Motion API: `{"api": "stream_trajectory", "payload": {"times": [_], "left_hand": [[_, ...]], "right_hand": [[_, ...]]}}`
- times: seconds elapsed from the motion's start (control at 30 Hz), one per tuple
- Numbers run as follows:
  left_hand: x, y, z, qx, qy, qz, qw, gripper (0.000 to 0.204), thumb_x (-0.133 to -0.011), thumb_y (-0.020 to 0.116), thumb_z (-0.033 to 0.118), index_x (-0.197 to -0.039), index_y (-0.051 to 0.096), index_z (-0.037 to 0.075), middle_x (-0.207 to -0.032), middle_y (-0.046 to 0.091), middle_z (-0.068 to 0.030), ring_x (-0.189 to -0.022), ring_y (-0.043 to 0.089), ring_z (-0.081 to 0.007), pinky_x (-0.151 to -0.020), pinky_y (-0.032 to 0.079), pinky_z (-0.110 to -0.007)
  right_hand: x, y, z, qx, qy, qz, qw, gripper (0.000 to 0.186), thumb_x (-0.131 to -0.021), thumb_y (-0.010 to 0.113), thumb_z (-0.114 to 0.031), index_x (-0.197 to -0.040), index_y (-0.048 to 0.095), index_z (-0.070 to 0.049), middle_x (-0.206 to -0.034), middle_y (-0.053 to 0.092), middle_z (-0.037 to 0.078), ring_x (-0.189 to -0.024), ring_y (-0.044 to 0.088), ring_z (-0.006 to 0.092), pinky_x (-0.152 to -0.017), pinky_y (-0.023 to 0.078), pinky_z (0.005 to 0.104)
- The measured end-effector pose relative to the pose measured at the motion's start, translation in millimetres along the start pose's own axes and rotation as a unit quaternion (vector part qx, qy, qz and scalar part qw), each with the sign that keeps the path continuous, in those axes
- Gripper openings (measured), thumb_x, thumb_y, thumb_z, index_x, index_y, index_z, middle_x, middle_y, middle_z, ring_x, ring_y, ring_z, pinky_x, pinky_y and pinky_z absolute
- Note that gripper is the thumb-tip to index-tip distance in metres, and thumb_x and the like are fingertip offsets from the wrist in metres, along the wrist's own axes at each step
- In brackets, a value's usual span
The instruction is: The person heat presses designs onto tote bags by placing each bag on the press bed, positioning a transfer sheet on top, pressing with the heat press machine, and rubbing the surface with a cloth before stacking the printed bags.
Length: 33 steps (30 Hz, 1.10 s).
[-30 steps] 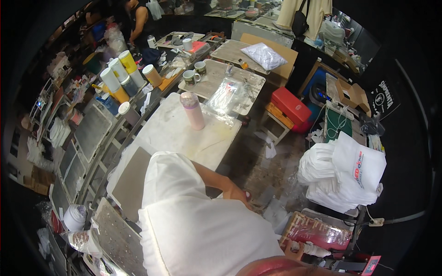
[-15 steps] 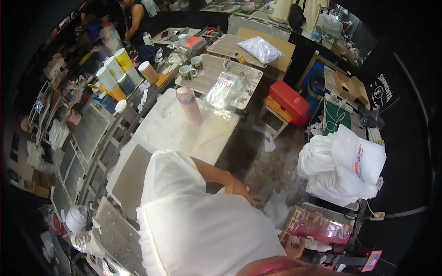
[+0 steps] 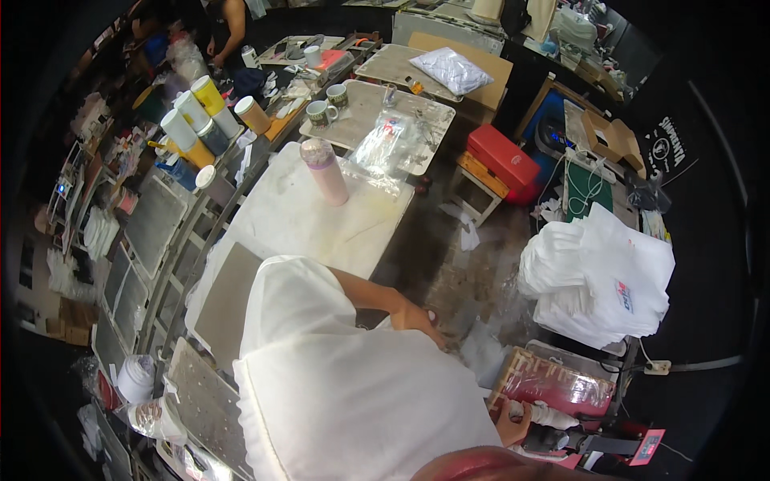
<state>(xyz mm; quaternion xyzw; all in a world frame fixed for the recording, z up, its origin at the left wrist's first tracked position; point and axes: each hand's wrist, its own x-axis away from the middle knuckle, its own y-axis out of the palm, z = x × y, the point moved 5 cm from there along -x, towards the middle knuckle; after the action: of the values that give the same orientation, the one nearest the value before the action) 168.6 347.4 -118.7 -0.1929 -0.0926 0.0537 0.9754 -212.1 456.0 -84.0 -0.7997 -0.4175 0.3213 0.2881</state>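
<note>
Your left hand is just below the centre of the frame, beside a small white object; I cannot tell if it grips this. At lower right, your right hand has bent fingers at a white wrapped roll (its grip is also unclear to me). A pink tumbler stands upper left of centre, on the pale tabletop.

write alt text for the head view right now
A person's left hand is in front of their white shirt, the right hand beside a red, tape-edged object; their grip is unclear. A pink bottle stands on a pale table; stacked white cloth lies at right.
</note>
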Motion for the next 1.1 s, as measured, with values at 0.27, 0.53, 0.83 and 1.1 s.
{"api": "stream_trajectory", "payload": {"times": [0.27,0.53,0.83,1.1], "left_hand": [[-2,2,-15,0.014,0.018,0.012,1.0,0.067,-0.086,0.067,0.034,-0.143,0.043,0.008,-0.14,0.051,-0.0173,-0.127,0.051,-0.0313,-0.102,0.042,-0.038],[5,5,-10,0.008,0.008,0.009,1.0,0.065,-0.086,0.067,0.034,-0.142,0.044,0.008,-0.138,0.052,-0.0178,-0.125,0.052,-0.0321,-0.101,0.043,-0.038],[4,2,-7,0.001,-0.001,-0.001,1.0,0.063,-0.086,0.067,0.034,-0.14,0.046,0.007,-0.135,0.054,-0.0184,-0.122,0.054,-0.033,-0.099,0.044,-0.039],[2,0,-3,-0.006,-0.008,-0.016,1.0,0.061,-0.086,0.067,0.033,-0.139,0.048,0.007,-0.133,0.056,-0.0189,-0.12,0.055,-0.0338,-0.098,0.045,-0.039]], "right_hand": [[1,0,0,-0.019,-0.009,0.0,1.0,0.044,-0.068,0.086,-0.018,-0.104,0.068,0.0,-0.102,0.068,0.01,-0.08,0.059,0.0208,-0.065,0.046,0.0314],[2,1,2,0.002,0.05,-0.025,0.998,0.045,-0.067,0.086,-0.017,-0.105,0.067,-0.001,-0.103,0.068,0.011,-0.086,0.062,0.0241,-0.071,0.047,0.0331],[1,7,15,0.004,0.04,-0.019,0.999,0.045,-0.071,0.085,-0.019,-0.108,0.066,0.0,-0.104,0.067,0.013,-0.091,0.062,0.0265,-0.075,0.048,0.0344],[3,3,-4,0.006,0.028,-0.013,0.999,0.046,-0.072,0.084,-0.019,-0.108,0.064,0.001,-0.105,0.066,0.014,-0.093,0.061,0.0283,-0.079,0.048,0.0366]]}}
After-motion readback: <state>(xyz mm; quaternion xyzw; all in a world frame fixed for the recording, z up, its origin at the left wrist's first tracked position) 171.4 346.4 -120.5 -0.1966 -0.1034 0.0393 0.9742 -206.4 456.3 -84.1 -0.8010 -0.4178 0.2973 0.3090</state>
